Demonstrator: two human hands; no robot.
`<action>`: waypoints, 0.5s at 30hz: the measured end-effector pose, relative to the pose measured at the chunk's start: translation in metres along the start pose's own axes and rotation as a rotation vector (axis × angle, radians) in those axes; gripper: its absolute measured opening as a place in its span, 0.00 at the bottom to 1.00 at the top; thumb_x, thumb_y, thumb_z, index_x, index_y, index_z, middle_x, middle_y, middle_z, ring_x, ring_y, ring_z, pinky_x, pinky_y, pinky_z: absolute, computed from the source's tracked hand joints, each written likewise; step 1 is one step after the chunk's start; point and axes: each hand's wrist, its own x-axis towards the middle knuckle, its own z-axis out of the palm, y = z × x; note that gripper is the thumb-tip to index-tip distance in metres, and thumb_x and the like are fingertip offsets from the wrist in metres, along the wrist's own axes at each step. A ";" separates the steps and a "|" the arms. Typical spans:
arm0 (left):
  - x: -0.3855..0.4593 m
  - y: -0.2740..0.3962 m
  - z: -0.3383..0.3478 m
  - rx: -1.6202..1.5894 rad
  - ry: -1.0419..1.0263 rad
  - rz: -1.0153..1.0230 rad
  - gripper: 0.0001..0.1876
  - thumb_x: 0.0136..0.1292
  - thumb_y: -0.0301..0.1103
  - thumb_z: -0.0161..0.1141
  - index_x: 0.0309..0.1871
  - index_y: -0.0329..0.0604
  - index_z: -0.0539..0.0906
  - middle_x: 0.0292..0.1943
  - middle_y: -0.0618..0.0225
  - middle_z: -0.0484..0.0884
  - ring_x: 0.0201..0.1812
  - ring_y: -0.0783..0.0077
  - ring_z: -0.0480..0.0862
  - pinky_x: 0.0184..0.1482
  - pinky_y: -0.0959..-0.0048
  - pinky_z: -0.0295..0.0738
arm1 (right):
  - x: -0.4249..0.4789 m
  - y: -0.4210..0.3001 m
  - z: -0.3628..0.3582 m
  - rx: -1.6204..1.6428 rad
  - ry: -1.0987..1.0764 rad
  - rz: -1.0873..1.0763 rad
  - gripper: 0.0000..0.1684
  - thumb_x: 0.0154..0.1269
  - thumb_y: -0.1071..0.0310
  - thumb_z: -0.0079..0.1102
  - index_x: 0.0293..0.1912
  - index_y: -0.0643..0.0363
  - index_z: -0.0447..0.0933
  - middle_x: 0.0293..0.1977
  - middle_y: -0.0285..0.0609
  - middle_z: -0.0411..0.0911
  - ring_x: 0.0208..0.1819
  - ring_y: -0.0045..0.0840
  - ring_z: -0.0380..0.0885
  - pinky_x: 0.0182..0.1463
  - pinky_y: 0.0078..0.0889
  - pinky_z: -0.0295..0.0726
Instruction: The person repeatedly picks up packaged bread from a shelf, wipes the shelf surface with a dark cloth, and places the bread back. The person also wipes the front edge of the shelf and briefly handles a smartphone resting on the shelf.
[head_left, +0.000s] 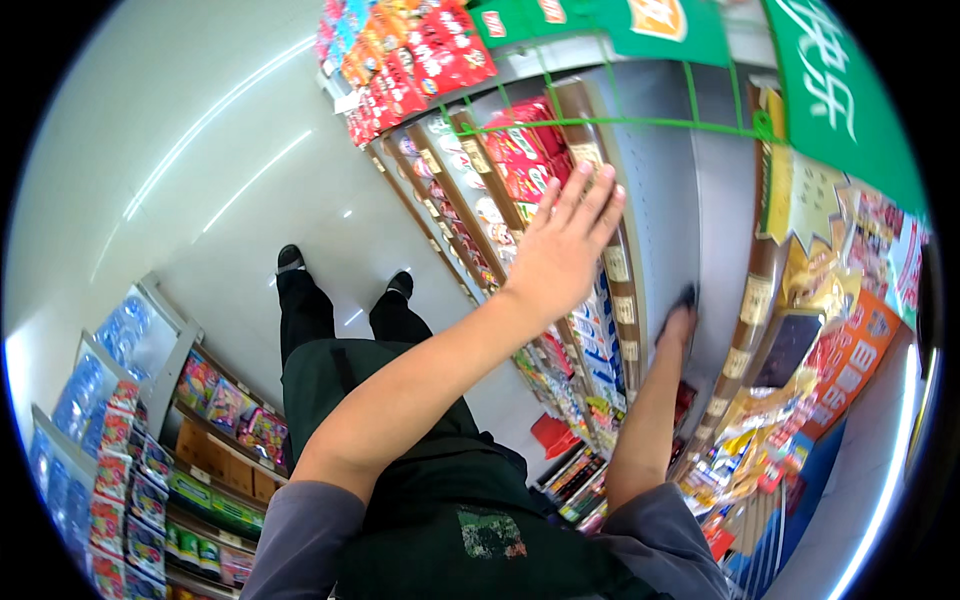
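Note:
My left hand (566, 240) rests with its fingers spread on or just over the brown front edge of a store shelf (615, 262), which bears price tags; whether it touches is hard to tell. Red snack packets (525, 150) lie on the shelf beside its fingertips. My right hand (679, 319) reaches over a grey metal shelf board (660, 165); a dark thing, perhaps a cloth, is at its fingers, blurred. Whether that hand grips it is unclear. A dark rectangular device (789, 349) lies on the packets of the upper shelf at the right.
Green wire mesh (615, 121) with green signs spans the shelf top. Hanging red candy packets (450, 52) are at its end. Lower left stand shelves with green boxes (217, 506) and bottled water (82, 382). A red object (553, 435) is near the floor.

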 end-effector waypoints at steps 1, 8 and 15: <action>0.000 0.001 -0.001 -0.016 -0.017 0.002 0.41 0.56 0.25 0.62 0.77 0.38 0.64 0.80 0.48 0.57 0.81 0.41 0.55 0.79 0.49 0.54 | -0.008 -0.019 0.013 0.087 -0.008 -0.094 0.30 0.71 0.50 0.53 0.67 0.53 0.77 0.67 0.52 0.74 0.69 0.43 0.71 0.74 0.44 0.65; 0.003 -0.022 0.001 -0.030 -0.072 0.096 0.49 0.54 0.26 0.69 0.81 0.42 0.58 0.82 0.47 0.50 0.82 0.39 0.48 0.81 0.52 0.50 | -0.169 -0.337 0.047 0.231 -0.282 -0.922 0.21 0.73 0.57 0.60 0.61 0.49 0.83 0.62 0.54 0.77 0.60 0.41 0.78 0.64 0.36 0.74; 0.004 -0.010 0.007 0.120 -0.124 0.116 0.44 0.58 0.31 0.70 0.77 0.35 0.62 0.76 0.41 0.57 0.79 0.38 0.53 0.80 0.50 0.49 | -0.084 -0.275 0.080 -0.065 0.190 -1.161 0.33 0.67 0.45 0.62 0.67 0.48 0.76 0.62 0.56 0.77 0.61 0.51 0.77 0.65 0.45 0.77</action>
